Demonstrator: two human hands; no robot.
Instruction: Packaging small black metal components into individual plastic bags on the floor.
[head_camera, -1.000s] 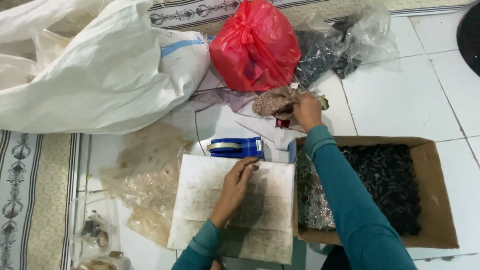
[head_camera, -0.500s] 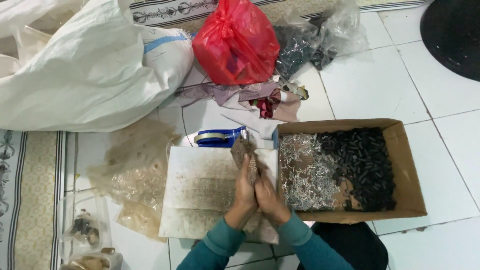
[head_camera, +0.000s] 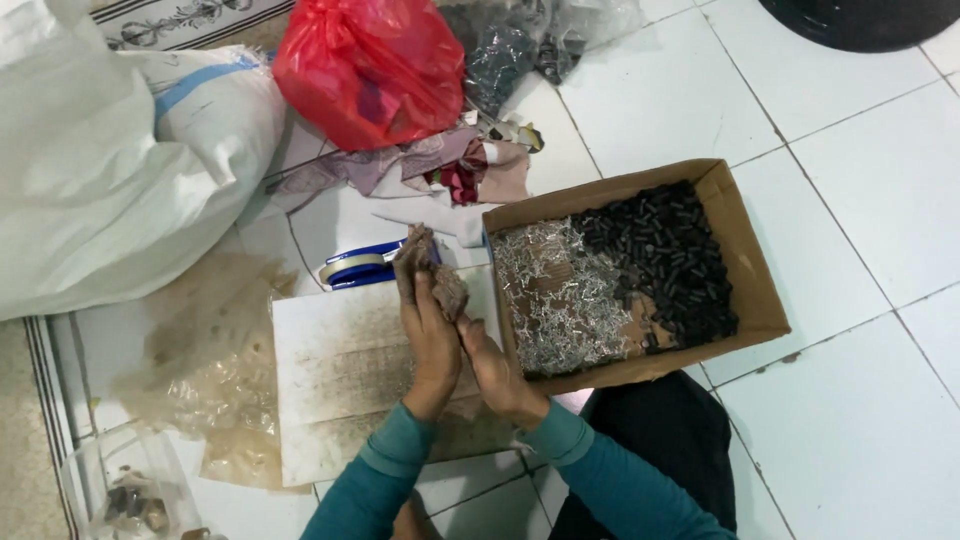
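Pressing together over the white board, the left hand and right hand share a brownish rag, each grip closed on it, seemingly to keep it above the board's stained face. It looks crumpled, mottled brown and soft, rising just beside the blue tape dispenser and the cardboard box of silver scraps and black pieces.
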